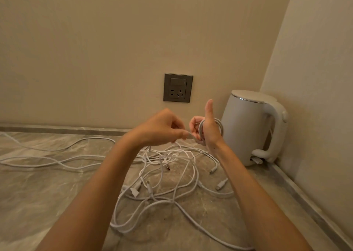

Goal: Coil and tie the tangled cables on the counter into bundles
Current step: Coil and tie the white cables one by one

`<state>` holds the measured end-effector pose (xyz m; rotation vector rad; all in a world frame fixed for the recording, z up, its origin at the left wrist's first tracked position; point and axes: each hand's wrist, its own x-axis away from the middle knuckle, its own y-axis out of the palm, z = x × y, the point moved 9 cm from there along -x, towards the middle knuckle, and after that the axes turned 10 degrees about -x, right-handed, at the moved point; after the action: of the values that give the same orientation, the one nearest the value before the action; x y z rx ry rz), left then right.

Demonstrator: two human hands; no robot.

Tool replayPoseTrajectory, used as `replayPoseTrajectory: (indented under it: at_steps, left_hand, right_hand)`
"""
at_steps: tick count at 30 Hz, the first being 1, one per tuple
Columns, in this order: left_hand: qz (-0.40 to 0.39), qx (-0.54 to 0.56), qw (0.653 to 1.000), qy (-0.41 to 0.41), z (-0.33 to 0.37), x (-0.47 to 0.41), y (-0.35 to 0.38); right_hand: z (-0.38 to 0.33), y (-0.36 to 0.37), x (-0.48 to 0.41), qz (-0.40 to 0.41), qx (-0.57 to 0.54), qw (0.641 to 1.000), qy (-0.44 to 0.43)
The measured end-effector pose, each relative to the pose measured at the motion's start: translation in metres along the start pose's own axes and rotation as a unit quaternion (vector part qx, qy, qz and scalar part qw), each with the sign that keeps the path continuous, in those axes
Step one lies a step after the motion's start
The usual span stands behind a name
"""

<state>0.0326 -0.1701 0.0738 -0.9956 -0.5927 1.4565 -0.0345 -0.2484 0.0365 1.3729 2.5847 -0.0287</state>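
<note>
While the right hand (207, 130) is held above the counter (47, 193) with its thumb pointing straight up, a small white coil (219, 125) sits looped round its palm and back. Its fingers (194, 125) curl inward over the loops and hold them.

Left hand (162, 126): raised at the same height, just beside the right. Fingers bunched, thumb and fingertips pinching a free strand (189, 133) of the same white cable. The strand runs the short gap from the pinch to the right hand's fingers.

Below both hands: the loose tangle (172, 176) of white cables lies on the counter, under and between the two forearms. Many strands cross one another; which end belongs to which cable cannot be told.
- Two small connectors (221, 184) lie at the tangle's right edge, near the right forearm.
- A wider white plug (134, 192) lies at the near left of the tangle.
- Two long runs (47, 163) trail away left across the counter toward the frame's edge.
- One strand leads out to the near edge at the bottom of the view.

Counter: grey-brown marbled stone with a low raised lip along the walls.

Further out: a white electric kettle (248, 128) stands in the right rear corner, handle toward the side wall, just behind the right hand. A dark grey wall socket (178, 88) with a switch is set in the back wall above the hands.
</note>
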Motion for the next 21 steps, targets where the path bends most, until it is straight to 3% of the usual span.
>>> replayPoseTrajectory:
  at_steps: [3,6,10,15,21]
  left_hand:
    - [0.049,-0.016,0.999,0.014,0.007,0.002,-0.013]
    - [0.122,-0.026,0.991,0.04,0.011,0.003,-0.025]
    - [0.227,-0.024,0.972,0.053,0.008,0.007,-0.043]
    - [0.324,-0.01,0.945,0.034,0.007,0.013,-0.054]
    - [0.295,0.077,0.952,0.001,-0.011,0.004,-0.041]
  right_hand:
    - [0.011,0.004,-0.002,-0.028,0.071,0.996,0.042]
    - [0.017,0.019,0.0,-0.107,0.098,0.986,0.078]
    - [0.02,0.039,0.018,-0.234,0.026,0.96,0.15]
    - [0.012,0.064,0.038,-0.345,-0.083,0.917,0.18]
    - [-0.003,0.099,0.062,-0.469,-0.24,0.836,0.153]
